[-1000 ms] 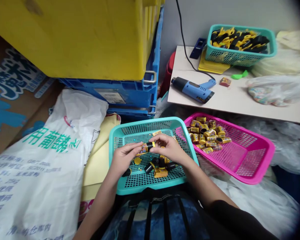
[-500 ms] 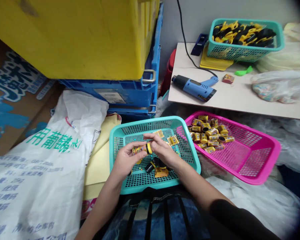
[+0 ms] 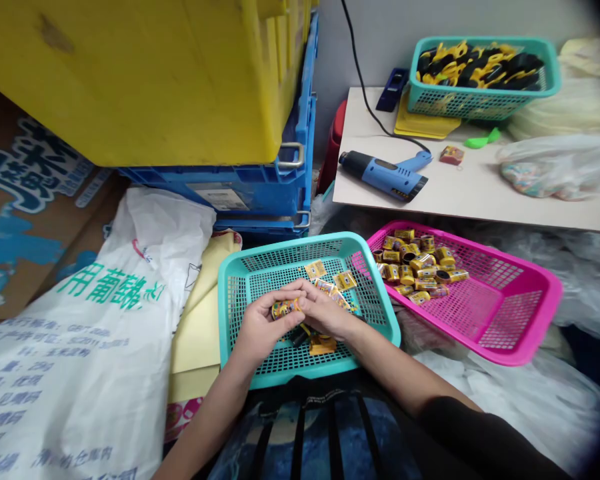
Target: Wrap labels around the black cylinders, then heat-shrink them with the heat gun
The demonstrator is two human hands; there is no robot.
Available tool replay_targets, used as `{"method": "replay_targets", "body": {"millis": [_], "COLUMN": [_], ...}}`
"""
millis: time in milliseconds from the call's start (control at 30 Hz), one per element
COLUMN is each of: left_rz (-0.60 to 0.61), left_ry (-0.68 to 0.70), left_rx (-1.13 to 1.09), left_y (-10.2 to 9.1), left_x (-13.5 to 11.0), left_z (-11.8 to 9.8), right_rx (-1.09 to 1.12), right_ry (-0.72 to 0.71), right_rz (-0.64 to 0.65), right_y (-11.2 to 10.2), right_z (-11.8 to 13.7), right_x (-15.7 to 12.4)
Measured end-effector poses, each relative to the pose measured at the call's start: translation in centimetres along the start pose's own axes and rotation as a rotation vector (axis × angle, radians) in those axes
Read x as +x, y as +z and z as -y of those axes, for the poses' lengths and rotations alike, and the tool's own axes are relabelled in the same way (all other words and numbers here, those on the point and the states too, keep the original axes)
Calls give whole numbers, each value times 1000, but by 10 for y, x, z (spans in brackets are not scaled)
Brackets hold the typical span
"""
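Between my two hands is a small cylinder with a yellow printed label (image 3: 285, 309), lying roughly sideways. My left hand (image 3: 264, 325) is closed round its left part, thumb below and fingers above. The fingers of my right hand (image 3: 326, 311) close over its right end and hide it. Both hands are over a turquoise mesh basket (image 3: 269, 379). Inside that basket lie flat yellow printed labels (image 3: 345, 280), a black cylinder (image 3: 299, 335) and an orange-yellow piece (image 3: 323, 345), partly covered by my hands.
A pink basket (image 3: 523, 333) with several labelled cylinders (image 3: 425, 261) stands to the right. On the white table (image 3: 480, 190) are a blue heat gun (image 3: 386, 175) and another turquoise basket (image 3: 485, 100) of black and yellow parts. Blue crates (image 3: 260, 190) and a white sack (image 3: 90, 353) are left.
My right hand has closed over the cylinder's right end, covering the yellow rim that showed before. The view has shifted slightly.
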State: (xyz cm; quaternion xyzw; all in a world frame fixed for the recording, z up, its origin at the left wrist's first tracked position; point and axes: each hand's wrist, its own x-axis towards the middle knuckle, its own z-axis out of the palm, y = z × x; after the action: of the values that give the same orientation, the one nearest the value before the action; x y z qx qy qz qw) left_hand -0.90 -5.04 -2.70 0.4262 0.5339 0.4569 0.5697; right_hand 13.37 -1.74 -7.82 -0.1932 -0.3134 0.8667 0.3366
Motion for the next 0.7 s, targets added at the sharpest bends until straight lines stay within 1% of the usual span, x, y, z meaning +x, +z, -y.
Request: {"method": "replay_targets", "body": {"millis": [100,167,233,300,367,433,500,567,633,700], "left_rz": [51,88,113,106,83,76,92,120,158,205], "left_ry": [13,1,-6,-22,-51,-86,-108,-125,-141,-135], "left_rx": [-20,-98,-186,-240,-262,-275,-289,-303,-305,-267], "left_y": [0,-1,-2,-3,-4,-4,-3,0,4,6], "left_x": [0,-2,-3,-4,-5,-4,-4,-4,-3,-3], "left_z": [1,1,1,1,1,1,1,0,-1,-1], "right_rx": [11,41,0,-146,-347,-576,-750,-829,-872,-963], "right_ry": [-17,-42,-89,-133,-206,-325,-441,-494,-519,-548], "right_rz": [16,44,57,64,58,9,-61,-106,-119,-133], "right_y": [-1,-1,-1,0,1,4,7,9,10,7], "right_z": [2,4,7,10,13,16,18,19,22,30], "right_x": [1,1,0,-3,-6,-9,-10,-11,-13,-21]}}
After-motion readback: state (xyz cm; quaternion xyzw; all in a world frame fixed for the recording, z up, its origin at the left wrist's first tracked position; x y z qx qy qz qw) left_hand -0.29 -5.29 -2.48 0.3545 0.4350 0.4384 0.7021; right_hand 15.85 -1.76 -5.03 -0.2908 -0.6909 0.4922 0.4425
